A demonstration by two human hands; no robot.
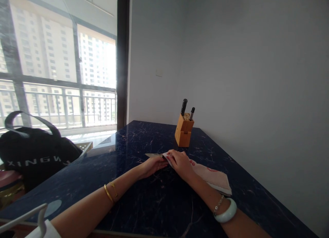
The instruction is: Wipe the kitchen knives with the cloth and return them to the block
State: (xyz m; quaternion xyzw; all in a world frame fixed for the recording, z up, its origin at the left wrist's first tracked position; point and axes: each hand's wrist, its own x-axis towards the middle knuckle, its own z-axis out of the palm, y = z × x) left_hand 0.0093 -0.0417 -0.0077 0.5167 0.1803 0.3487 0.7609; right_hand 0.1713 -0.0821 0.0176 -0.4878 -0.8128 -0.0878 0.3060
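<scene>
A knife (152, 155) lies across my hands above the table, its pale blade pointing left. My left hand (153, 165) is closed around it from below, near where blade and dark handle meet. From the right, my right hand (180, 162) grips a pinkish-white cloth (214, 178) with red marks, pressed against the knife. Part of the cloth trails to the right under my forearm. My fingers and the cloth hide most of the knife's handle. Just beyond my hands stands a wooden knife block (184, 132) with two dark-handled tools in its slots.
The dark blue marbled table (138, 138) reaches to the grey wall (244, 77). A black bag (36, 149) with white lettering stands at the left, beside a pink-lidded container (10, 179). Large windows (51, 53) are behind it. A white curved bar (24, 217) shows at lower left.
</scene>
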